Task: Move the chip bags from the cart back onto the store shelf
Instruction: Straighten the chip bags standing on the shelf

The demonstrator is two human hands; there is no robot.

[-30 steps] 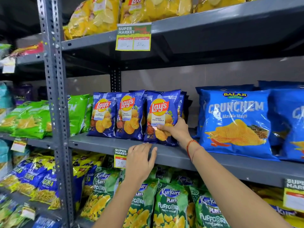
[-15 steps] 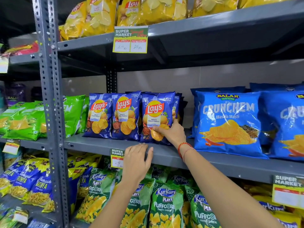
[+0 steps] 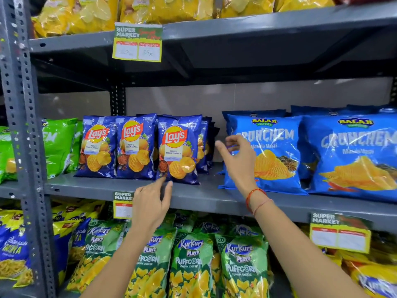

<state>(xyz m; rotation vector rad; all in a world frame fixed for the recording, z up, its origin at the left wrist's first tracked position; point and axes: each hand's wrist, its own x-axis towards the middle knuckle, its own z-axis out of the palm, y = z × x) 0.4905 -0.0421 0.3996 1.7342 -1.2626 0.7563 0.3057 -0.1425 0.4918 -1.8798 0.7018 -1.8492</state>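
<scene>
The grey metal shelf [image 3: 214, 196] fills the view, and the middle level looks well stocked: big light-blue Balaji Wafers "Crunchem Masala Masti" bags [image 3: 270, 151] on the right, green bags [image 3: 58, 145] at the far left, and between them a row of three dark-blue Lay's bags, each reading "India's Magic Masala". The rightmost Lay's bag [image 3: 179, 149] stands upright at the shelf's front edge with more of its kind stacked behind it, so that one reads as placed. No cart shows anywhere, so how many bags wait to come over cannot be told. Below, green Kurkure Playz "Puffcorn Yummy Cheese" bags [image 3: 191, 263] crowd the lower level; above, yellow bags [image 3: 163, 7] whose lettering is too cut off to read. "Super Market" price tags [image 3: 137, 43] hang off the shelf edges, handwriting too faint to trust. Now the hands: the right hand [image 3: 238, 160] hovers in the gap between the Lay's row and Crunchem, grip wide and empty; the left hand [image 3: 150, 203] lies flat at the shelf lip, fingertips [image 3: 166, 182] just beneath that Lay's bag, holding nothing.
</scene>
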